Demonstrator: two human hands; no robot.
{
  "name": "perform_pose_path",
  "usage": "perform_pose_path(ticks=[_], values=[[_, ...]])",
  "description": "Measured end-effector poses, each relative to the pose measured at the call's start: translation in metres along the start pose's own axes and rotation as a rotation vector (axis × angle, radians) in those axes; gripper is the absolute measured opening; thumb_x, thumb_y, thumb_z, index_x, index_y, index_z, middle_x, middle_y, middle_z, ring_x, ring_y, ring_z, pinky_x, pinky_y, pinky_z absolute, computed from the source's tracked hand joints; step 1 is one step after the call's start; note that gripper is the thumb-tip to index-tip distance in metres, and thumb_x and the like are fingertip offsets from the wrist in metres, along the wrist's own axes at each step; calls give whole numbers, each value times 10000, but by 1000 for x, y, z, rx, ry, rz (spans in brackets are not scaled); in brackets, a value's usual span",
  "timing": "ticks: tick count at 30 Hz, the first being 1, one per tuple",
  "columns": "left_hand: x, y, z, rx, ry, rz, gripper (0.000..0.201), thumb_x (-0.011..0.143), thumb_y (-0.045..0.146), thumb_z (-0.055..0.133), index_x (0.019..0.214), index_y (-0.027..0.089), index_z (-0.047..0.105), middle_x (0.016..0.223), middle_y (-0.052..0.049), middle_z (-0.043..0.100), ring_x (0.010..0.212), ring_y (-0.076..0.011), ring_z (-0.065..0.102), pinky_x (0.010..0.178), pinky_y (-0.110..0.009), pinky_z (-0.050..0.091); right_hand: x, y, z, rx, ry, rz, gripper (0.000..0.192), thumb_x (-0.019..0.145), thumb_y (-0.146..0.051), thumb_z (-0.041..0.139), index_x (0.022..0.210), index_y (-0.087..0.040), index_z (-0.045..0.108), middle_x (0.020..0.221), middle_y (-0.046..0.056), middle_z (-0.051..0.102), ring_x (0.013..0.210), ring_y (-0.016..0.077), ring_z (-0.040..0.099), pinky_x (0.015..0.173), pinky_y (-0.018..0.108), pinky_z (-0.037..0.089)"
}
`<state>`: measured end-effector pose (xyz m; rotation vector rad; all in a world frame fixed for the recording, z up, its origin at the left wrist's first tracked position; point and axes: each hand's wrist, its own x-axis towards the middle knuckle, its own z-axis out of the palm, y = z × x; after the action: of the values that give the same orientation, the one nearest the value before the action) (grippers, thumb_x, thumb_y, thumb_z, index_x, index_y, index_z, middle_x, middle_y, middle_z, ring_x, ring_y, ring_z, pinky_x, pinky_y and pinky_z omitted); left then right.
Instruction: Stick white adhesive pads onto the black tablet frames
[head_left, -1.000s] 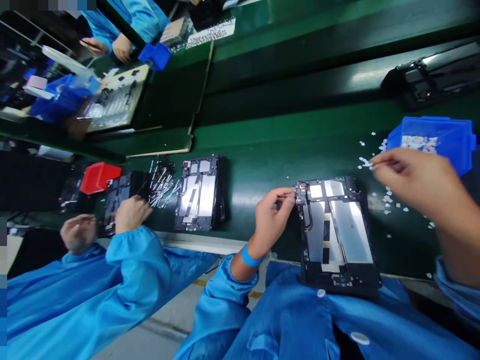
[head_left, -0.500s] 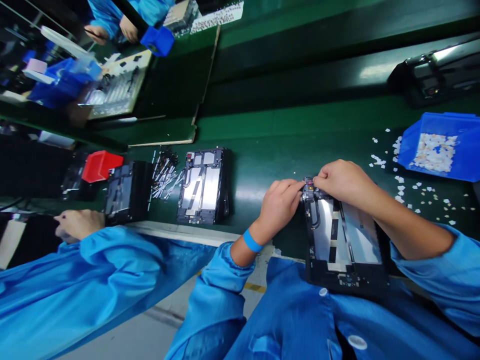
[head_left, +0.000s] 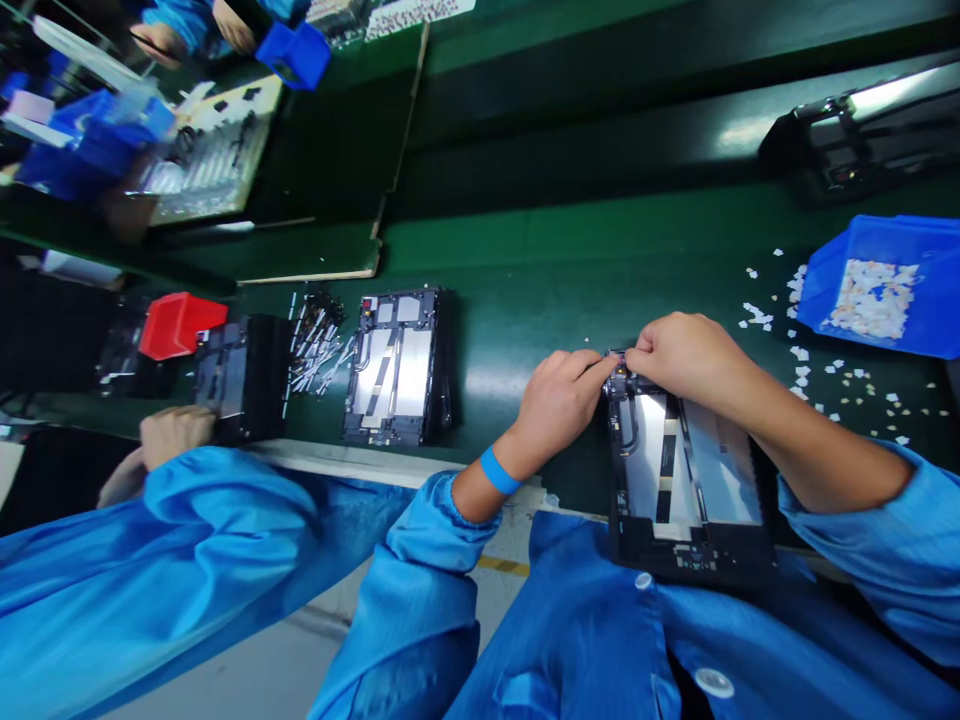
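Note:
In front of me an opened tablet (head_left: 682, 470) lies at the bench's front edge, its silvery battery panels and black cables bare. At its upper left corner, my left hand (head_left: 559, 405) holds the edge, a fingertip on the small parts there. Just beside it, my right hand (head_left: 690, 355) is closed in a pinch over the top edge; whatever the fingertips hold is hidden. A blue band (head_left: 499, 470) circles my left wrist.
To the left are a stack of opened tablets (head_left: 394, 365), a pile of thin strips (head_left: 319, 345), another stack (head_left: 240, 375) by a co-worker's hand (head_left: 176, 435), and a red bin (head_left: 180, 325). On the right, a blue bin (head_left: 877, 290) holds white bits; more lie scattered.
My left hand's finger has shifted right, over the tablet's corner parts. My right hand stays pinched at the top edge. The co-worker's hand has moved nearer the stack. The view has shifted slightly.

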<state>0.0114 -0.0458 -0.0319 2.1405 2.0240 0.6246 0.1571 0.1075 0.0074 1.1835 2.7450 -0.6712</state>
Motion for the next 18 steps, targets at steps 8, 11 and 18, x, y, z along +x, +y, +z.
perform_pose_path(ticks=[8, 11, 18], values=[[4, 5, -9, 184, -80, 85, 361, 1072, 202, 487, 1394, 242, 646, 1194, -103, 711, 947, -248, 585, 759, -371, 415, -5, 9, 3, 17, 5, -51, 209, 877, -300, 627, 702, -232, 718, 676, 42, 701, 629, 204, 590, 590, 331, 352], [10, 7, -14, 197, -125, 127, 335, 1067, 207, 500, 1358, 221, 665, 1114, -104, 701, 919, -250, 574, 738, -368, 400, -20, 27, 13, 60, 173, -210, 225, 967, -279, 561, 957, -209, 774, 909, 77, 763, 800, 226, 662, 695, 339, 434], [11, -13, -19, -68, -155, 89, 473, 998, 79, 492, 1386, 280, 672, 1203, -71, 714, 1033, -212, 634, 896, -354, 469, -45, 55, 32, -128, 266, -637, 393, 1062, -182, 453, 1336, -253, 726, 1007, 74, 720, 885, 225, 577, 790, 338, 446]])
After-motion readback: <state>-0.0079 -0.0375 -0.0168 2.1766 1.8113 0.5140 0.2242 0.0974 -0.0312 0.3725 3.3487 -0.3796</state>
